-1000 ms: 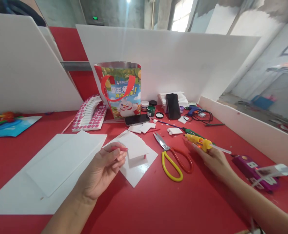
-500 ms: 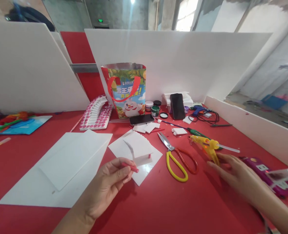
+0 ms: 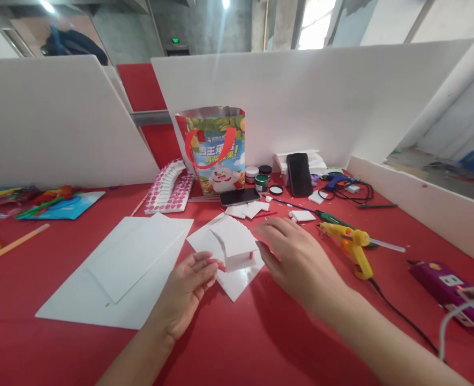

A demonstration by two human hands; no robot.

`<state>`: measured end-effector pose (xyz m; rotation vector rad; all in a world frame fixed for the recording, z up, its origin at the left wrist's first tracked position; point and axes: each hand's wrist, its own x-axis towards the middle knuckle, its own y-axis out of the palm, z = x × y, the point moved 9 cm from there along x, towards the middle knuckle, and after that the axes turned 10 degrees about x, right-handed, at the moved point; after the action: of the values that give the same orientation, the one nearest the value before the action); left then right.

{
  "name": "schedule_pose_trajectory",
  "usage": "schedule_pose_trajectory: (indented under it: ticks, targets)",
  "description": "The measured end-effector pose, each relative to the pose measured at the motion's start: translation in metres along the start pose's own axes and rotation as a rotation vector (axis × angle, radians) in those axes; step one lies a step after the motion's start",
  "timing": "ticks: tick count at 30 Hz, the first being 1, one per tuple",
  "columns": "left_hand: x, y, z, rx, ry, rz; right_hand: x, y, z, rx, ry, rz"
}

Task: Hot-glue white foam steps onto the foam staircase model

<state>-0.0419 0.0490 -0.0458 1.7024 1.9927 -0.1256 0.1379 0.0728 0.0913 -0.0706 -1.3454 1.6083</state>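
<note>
Between the thumb and fingers of my left hand [image 3: 194,287] is a short red stick [image 3: 217,264], its tip pointing right. Just beyond it stands a small white model [image 3: 233,236] with a curved, layered top and a short red post [image 3: 251,255] under its front corner. It rests on a white square base [image 3: 237,287]. My right hand [image 3: 288,257] hovers at the model's right side, fingers bent and thumb apart, with nothing visible in them. A yellow glue gun [image 3: 351,244] lies to the right, its cord running toward me. The scissors are hidden behind my right hand and forearm.
White sheets [image 3: 72,289] lie at left. Behind the model are a phone [image 3: 240,197], small white pieces [image 3: 253,209], paint jars [image 3: 261,183] and a colourful bag [image 3: 223,155]. A purple device [image 3: 448,289] sits at far right. White boards [image 3: 309,96] wall off the back.
My right hand has left the glue gun and moved left to the model, covering the scissors. My left hand still holds the red stick. The view has shifted slightly left.
</note>
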Motion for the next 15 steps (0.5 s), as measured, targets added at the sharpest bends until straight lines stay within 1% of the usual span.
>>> schedule_pose_trajectory:
  ticks: [2, 4, 6, 10, 15]
  targets:
    - [0.000, -0.004, 0.001, -0.033, 0.005, -0.032, 0.008, 0.017, -0.014, 0.052, 0.030, -0.008]
    - [0.000, -0.008, 0.003, -0.047, 0.004, -0.066, 0.006, 0.028, -0.029, 0.111, 0.078, -0.035]
    - [0.002, -0.011, 0.004, -0.036, 0.012, -0.093, -0.001, 0.036, -0.040, 0.174, 0.089, -0.043]
    - [0.008, -0.008, 0.004, 0.070, 0.092, -0.099, -0.009, 0.045, -0.047, 0.278, 0.039, 0.022]
    - [0.007, -0.003, 0.005, 0.220, 0.173, -0.129, -0.010, 0.050, -0.052, 0.329, 0.019, 0.112]
